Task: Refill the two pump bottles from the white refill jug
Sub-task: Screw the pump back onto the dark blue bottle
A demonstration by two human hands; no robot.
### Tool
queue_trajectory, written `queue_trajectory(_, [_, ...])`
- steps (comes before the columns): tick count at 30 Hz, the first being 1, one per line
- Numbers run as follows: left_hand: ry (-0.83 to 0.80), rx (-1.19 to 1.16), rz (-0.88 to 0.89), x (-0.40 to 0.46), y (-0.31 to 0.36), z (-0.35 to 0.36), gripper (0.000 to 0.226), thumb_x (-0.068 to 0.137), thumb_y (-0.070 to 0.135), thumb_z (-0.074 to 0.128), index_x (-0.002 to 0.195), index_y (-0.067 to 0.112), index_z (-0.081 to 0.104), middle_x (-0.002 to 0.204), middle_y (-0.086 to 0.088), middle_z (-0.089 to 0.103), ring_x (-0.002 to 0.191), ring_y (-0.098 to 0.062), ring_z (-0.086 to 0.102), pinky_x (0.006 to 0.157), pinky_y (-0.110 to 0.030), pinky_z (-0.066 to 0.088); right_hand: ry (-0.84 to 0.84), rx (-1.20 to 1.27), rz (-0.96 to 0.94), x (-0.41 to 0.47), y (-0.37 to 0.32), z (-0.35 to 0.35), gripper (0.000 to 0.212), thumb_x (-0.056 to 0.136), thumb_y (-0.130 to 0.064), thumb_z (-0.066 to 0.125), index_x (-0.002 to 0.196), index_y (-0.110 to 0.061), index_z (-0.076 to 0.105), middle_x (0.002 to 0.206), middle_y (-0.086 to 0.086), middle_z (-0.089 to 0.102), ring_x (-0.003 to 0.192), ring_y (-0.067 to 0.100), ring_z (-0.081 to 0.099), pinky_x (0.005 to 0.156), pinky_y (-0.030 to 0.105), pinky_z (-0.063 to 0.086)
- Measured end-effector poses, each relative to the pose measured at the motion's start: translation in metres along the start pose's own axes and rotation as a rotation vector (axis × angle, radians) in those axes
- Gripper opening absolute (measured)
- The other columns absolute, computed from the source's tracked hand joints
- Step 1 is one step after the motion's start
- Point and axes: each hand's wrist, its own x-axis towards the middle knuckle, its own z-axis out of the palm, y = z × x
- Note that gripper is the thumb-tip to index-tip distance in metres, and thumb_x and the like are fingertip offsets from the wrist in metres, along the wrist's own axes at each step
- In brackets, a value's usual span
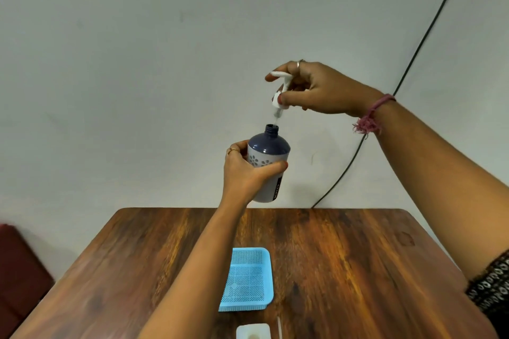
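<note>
Right now my right hand pinches the white pump head between thumb and fingertips, its dip tube hanging down toward the open neck of the pump bottle directly below, tube and bottle axis roughly in line. My left hand wraps the bottle's body, holding it in the air above the far edge of the table. The blue tray lies near the front edge; I see no second bottle.
</note>
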Motion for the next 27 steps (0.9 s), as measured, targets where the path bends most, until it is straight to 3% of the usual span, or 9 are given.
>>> queue_trajectory(4, [0.008, -0.005, 0.01, 0.003, 0.004, 0.006, 0.07, 0.062, 0.027, 0.086, 0.117, 0.024, 0.042, 0.117, 0.001, 0.055, 0.093, -0.007, 0.056, 0.068, -0.014, 0.043, -0.059, -0.018, 0.007, 0.002, 0.003, 0.001, 0.036, 0.091, -0.017, 0.057, 0.126, -0.025, 0.057, 0.105, 0.004, 0.069, 0.087, 0.007, 0.06, 0.06, 0.008, 0.042])
queue_trajectory(8, [0.003, -0.017, 0.012, 0.006, 0.008, 0.011, 0.072, 0.061, 0.028, 0.086, 0.118, 0.023, 0.043, 0.116, 0.001, 0.055, 0.093, -0.008, 0.057, 0.068, -0.015, 0.044, -0.101, -0.035, 0.033, 0.005, 0.007, -0.002, 0.039, 0.092, -0.02, 0.056, 0.129, -0.029, 0.054, 0.109, 0.007, 0.067, 0.091, 0.016, 0.061, 0.065, 0.015, 0.046])
queue_trajectory(12, [0.005, -0.036, 0.019, 0.011, 0.015, 0.015, 0.074, 0.058, 0.031, 0.087, 0.117, 0.023, 0.044, 0.115, 0.002, 0.055, 0.093, -0.006, 0.057, 0.067, -0.016, 0.044, -0.171, -0.084, 0.065, 0.006, 0.01, 0.003, 0.043, 0.092, -0.021, 0.056, 0.134, -0.03, 0.048, 0.107, 0.005, 0.068, 0.089, 0.01, 0.06, 0.068, 0.013, 0.041])
queue_trajectory(17, [0.038, -0.063, 0.02, 0.014, 0.018, 0.02, 0.072, 0.058, 0.029, 0.088, 0.115, 0.024, 0.044, 0.114, 0.003, 0.055, 0.092, -0.003, 0.056, 0.067, -0.016, 0.044, -0.103, -0.028, 0.099, 0.002, 0.015, 0.005, 0.049, 0.092, -0.027, 0.06, 0.137, -0.021, 0.044, 0.101, -0.003, 0.072, 0.099, 0.013, 0.063, 0.086, 0.025, 0.048])
queue_trajectory(22, [0.058, -0.045, 0.023, 0.015, 0.014, 0.024, 0.079, 0.047, 0.04, 0.084, 0.114, 0.025, 0.046, 0.115, 0.003, 0.055, 0.095, -0.005, 0.057, 0.074, -0.022, 0.051, -0.004, -0.039, 0.15, -0.005, 0.021, 0.009, 0.061, 0.082, -0.042, 0.07, 0.134, -0.019, 0.046, 0.095, -0.002, 0.073, 0.1, 0.013, 0.064, 0.091, 0.031, 0.049])
queue_trajectory(27, [0.058, -0.071, 0.008, 0.015, 0.013, 0.027, 0.08, 0.045, 0.041, 0.082, 0.114, 0.023, 0.047, 0.114, 0.002, 0.056, 0.095, -0.006, 0.058, 0.072, -0.021, 0.051, 0.011, 0.331, 0.153, -0.014, 0.03, 0.023, 0.061, 0.081, -0.016, 0.074, 0.136, -0.014, 0.046, 0.113, -0.004, 0.07, 0.105, 0.006, 0.065, 0.092, 0.023, 0.051])
